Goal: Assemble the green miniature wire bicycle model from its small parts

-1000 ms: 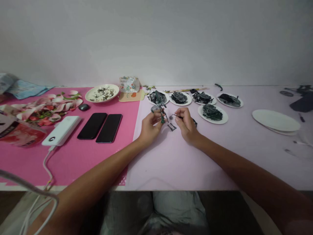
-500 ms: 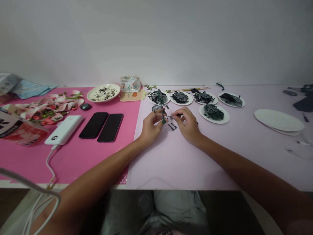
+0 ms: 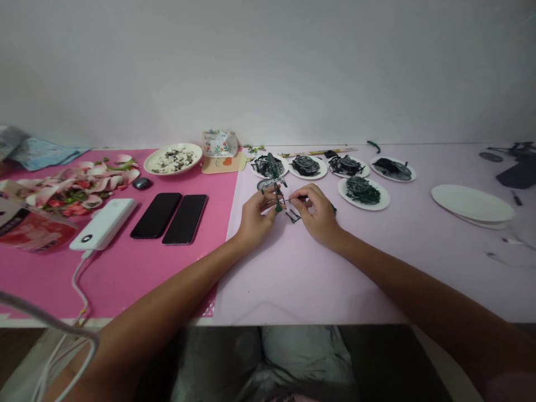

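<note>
The left hand (image 3: 256, 219) pinches a dark green, bicycle-like model (image 3: 273, 166) between thumb and fingers, holding it up over the pale side of the worktop (image 3: 288, 279); the right hand (image 3: 321, 216), its thumb and fingers closed on a thin dark part (image 3: 303, 197), brings that part's tip beside the model's lower end, though whether they touch I cannot tell; a black forked piece (image 3: 293, 216) lies on the worktop between the hands; beyond them stand four plates of dark plastic parts in a row, with a fifth plate (image 3: 385, 201) just in front; two black phones lie to the left on pink.
</note>
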`<action>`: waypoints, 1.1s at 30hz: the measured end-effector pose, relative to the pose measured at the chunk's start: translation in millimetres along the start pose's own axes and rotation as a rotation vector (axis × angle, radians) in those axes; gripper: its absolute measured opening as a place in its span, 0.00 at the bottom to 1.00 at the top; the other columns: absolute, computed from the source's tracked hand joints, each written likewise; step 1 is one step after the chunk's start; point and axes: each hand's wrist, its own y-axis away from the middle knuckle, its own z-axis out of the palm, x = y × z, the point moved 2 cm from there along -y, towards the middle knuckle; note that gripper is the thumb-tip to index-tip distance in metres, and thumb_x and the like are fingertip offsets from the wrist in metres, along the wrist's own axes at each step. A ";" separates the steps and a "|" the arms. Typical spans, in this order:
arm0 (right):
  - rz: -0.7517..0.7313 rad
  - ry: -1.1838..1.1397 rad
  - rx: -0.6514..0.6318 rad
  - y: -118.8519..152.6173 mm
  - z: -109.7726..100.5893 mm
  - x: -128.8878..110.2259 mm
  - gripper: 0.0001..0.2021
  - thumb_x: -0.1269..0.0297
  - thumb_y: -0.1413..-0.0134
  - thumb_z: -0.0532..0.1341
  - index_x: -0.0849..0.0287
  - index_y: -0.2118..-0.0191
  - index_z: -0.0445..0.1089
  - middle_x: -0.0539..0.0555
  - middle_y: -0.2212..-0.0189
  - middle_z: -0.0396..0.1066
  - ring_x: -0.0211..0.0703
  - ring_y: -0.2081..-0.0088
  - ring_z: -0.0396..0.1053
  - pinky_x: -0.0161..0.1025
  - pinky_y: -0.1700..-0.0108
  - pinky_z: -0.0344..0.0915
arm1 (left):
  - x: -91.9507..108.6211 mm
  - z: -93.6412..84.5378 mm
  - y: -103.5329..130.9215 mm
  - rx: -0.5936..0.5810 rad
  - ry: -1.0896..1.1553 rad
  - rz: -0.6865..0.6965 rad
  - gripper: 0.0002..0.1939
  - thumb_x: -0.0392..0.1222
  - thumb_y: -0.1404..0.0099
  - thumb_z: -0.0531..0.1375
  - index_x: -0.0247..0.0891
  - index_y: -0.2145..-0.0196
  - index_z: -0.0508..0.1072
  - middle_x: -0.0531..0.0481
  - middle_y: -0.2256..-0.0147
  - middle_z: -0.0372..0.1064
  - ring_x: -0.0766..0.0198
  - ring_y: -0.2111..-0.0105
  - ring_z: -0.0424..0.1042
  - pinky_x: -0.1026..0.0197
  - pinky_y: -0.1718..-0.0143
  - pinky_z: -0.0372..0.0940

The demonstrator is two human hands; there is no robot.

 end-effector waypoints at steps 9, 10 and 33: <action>0.002 -0.003 -0.024 0.4 -0.1 -0.7 0.04 0.62 0.29 0.62 0.52 0.58 0.73 0.54 0.61 0.74 0.47 0.58 0.73 0.41 0.64 0.71 | 0.9 -0.7 -0.2 -0.010 0.007 0.007 0.23 0.59 0.36 0.73 0.37 0.59 0.76 0.33 0.43 0.76 0.46 0.41 0.78 0.40 0.41 0.76; 0.004 -0.002 -0.027 0.4 -0.1 -0.5 0.04 0.62 0.29 0.62 0.52 0.58 0.73 0.54 0.61 0.74 0.47 0.58 0.73 0.41 0.64 0.71 | 1.1 -0.8 -0.2 -0.013 0.006 0.007 0.22 0.59 0.36 0.73 0.37 0.59 0.76 0.34 0.43 0.76 0.46 0.41 0.78 0.40 0.40 0.76; 0.005 -0.010 -0.040 1.4 4.1 -4.5 0.03 0.63 0.30 0.62 0.52 0.59 0.72 0.54 0.62 0.74 0.48 0.58 0.72 0.42 0.64 0.70 | 3.9 0.5 0.3 -0.030 -0.011 0.002 0.20 0.57 0.34 0.72 0.38 0.60 0.75 0.36 0.44 0.76 0.47 0.40 0.77 0.43 0.40 0.76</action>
